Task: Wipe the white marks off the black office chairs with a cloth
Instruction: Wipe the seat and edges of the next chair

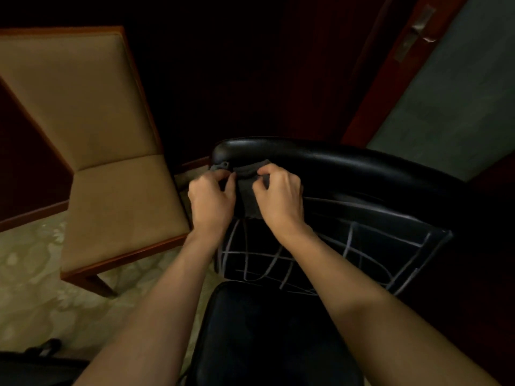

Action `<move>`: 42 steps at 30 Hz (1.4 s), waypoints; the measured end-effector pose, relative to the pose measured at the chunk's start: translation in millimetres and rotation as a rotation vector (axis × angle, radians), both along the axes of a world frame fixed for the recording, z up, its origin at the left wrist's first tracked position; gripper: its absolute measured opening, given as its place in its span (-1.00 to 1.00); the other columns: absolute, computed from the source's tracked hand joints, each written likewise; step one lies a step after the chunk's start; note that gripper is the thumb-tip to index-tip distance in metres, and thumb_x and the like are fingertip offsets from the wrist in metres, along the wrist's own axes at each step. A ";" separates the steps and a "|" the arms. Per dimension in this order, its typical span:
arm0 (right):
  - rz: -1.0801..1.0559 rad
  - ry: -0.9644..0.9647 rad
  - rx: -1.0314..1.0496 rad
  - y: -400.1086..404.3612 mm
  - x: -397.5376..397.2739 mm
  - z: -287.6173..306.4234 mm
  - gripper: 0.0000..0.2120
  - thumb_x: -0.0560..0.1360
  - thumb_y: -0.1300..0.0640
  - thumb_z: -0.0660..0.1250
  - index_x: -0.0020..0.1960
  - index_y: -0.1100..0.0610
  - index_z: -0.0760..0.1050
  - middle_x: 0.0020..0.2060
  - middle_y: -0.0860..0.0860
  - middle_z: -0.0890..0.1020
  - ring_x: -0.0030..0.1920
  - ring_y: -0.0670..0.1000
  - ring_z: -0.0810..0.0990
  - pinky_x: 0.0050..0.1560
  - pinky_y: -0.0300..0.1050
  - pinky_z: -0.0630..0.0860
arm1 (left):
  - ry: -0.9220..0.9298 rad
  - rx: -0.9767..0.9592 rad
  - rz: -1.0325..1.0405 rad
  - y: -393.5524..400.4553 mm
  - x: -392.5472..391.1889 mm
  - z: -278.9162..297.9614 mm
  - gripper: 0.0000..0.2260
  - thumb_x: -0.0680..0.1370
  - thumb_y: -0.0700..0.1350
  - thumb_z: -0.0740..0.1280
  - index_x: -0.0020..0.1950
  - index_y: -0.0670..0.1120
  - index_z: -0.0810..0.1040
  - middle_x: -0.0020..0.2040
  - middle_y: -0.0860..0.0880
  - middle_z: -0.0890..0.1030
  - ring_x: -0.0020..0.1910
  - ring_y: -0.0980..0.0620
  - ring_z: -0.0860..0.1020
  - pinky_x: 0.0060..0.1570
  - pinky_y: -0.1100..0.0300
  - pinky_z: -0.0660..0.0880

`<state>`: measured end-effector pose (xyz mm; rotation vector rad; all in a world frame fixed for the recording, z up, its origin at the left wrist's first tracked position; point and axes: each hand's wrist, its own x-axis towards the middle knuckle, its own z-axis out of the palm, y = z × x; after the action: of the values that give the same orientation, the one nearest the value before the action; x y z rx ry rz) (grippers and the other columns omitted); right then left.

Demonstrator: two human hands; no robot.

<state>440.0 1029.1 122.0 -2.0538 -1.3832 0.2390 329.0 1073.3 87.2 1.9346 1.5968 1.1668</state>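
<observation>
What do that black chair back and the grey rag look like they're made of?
The black office chair's backrest looks like smooth leather or vinyl: its top edge shows a soft sheen. I cannot tell which. The grey cloth, pinched by the left hand and right hand, looks like matte, soft woven fabric.

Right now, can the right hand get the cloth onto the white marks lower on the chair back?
Probably yes. The right hand already pinches the grey cloth against the black chair backrest, and the white marks lie just below it with nothing between; only the forearms cover part of them.
</observation>
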 end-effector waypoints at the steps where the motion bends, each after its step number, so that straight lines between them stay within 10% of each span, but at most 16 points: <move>1: -0.022 -0.006 -0.002 -6.4 13.7 1.7 -0.73 0.58 0.16 0.28 0.25 0.11 0.58 0.10 0.08 0.66 0.13 0.10 0.61 0.06 -0.10 0.50 | -0.005 0.018 -0.017 -7.5 15.1 0.2 -0.83 0.59 -0.14 0.38 0.00 -0.21 0.71 -0.13 -0.17 0.71 -0.16 -0.15 0.67 -0.11 0.00 0.59; 11: -0.231 -0.095 0.052 -94.0 145.5 -4.3 -0.73 0.55 0.19 0.29 0.21 0.14 0.62 0.04 0.14 0.66 -0.01 0.19 0.64 0.02 0.02 0.55 | 0.113 0.073 -0.322 -74.2 151.9 15.3 -0.86 0.59 -0.18 0.36 -0.12 -0.17 0.68 -0.19 -0.10 0.56 -0.31 0.07 0.43 -0.26 0.27 0.30; 23: -0.639 0.038 0.075 -194.0 249.0 -21.2 -0.73 0.57 0.18 0.30 0.23 0.16 0.61 0.11 0.16 0.67 0.12 0.19 0.62 0.18 0.00 0.49 | 0.291 0.079 -0.666 -155.6 280.6 19.6 -0.79 0.62 -0.16 0.27 -0.02 -0.19 0.69 0.05 -0.18 0.62 -0.10 -0.23 0.63 -0.16 -0.03 0.55; 42: -0.339 -0.071 0.051 -90.5 131.9 -7.8 -0.79 0.55 0.17 0.29 0.13 0.19 0.61 0.02 0.15 0.67 0.02 0.20 0.63 0.02 0.01 0.50 | 0.337 0.143 -0.465 -70.6 136.7 26.1 -0.83 0.63 -0.12 0.30 -0.04 -0.13 0.67 -0.14 -0.15 0.58 -0.25 -0.25 0.59 -0.33 0.03 0.45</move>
<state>571.9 938.6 114.2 -2.2297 -1.0459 -0.0146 465.7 1002.7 113.3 2.5246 1.1226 0.8118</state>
